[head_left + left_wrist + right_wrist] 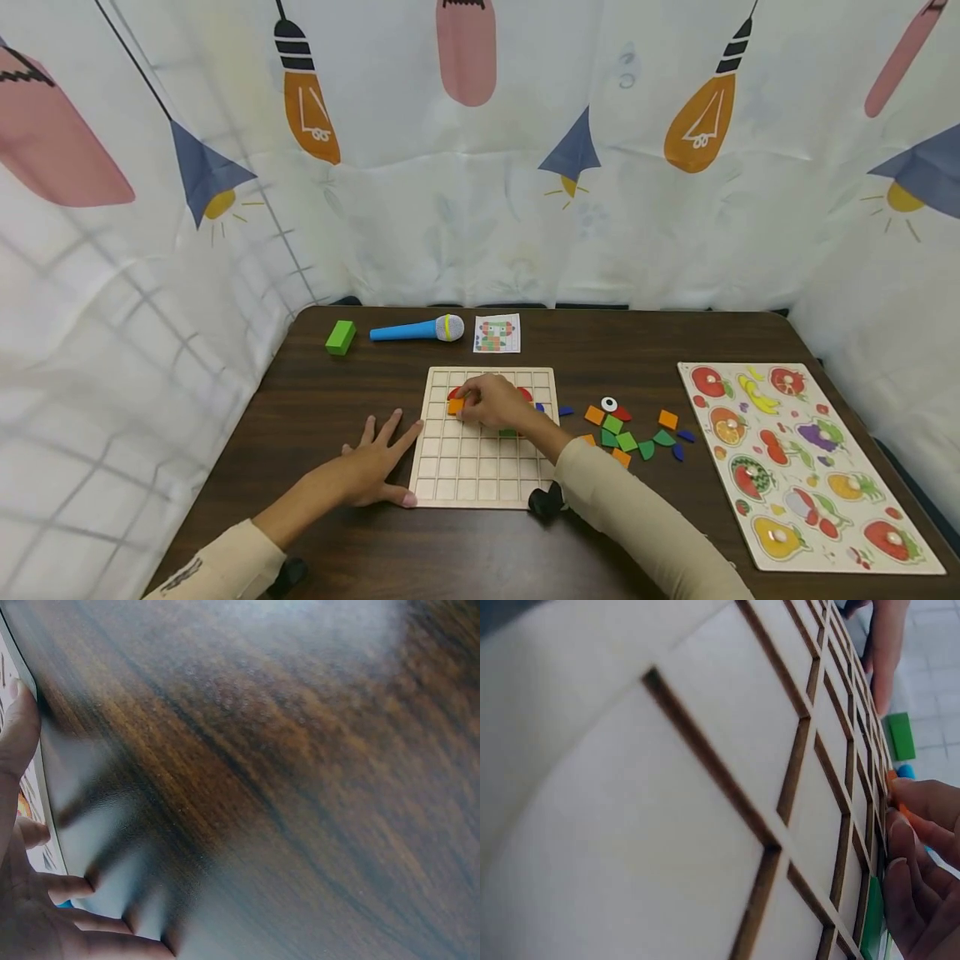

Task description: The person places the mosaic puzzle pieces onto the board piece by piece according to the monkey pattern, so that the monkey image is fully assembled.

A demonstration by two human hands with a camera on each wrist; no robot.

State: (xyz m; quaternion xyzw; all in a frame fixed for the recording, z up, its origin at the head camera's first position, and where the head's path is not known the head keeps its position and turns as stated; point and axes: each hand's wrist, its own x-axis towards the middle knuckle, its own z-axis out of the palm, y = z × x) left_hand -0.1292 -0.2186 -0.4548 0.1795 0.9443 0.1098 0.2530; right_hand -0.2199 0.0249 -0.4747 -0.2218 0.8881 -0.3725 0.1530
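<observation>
A wooden grid board (pixel 480 483) lies on the table. My right hand (pixel 491 400) is over its upper part, thumb and fingers pinching an orange piece (pixel 904 811) at the grid. An orange square (pixel 455 407) shows beside the fingertips in the head view. Red pieces (pixel 525 393) stick out behind the hand, and a green piece (pixel 871 919) sits in the grid beneath it. With fingers spread, my left hand (pixel 371 467) rests on the table, its thumb and a fingertip at the board's left edge. The hand hides some of the cells.
Loose orange, green, blue and red pieces (pixel 626 442) and a white ring-like piece (pixel 609 404) lie right of the board. Farther right is a fruit puzzle board (pixel 813 467). Behind lie a green block (pixel 341 337), a toy microphone (pixel 416 329) and a pattern card (pixel 497 333).
</observation>
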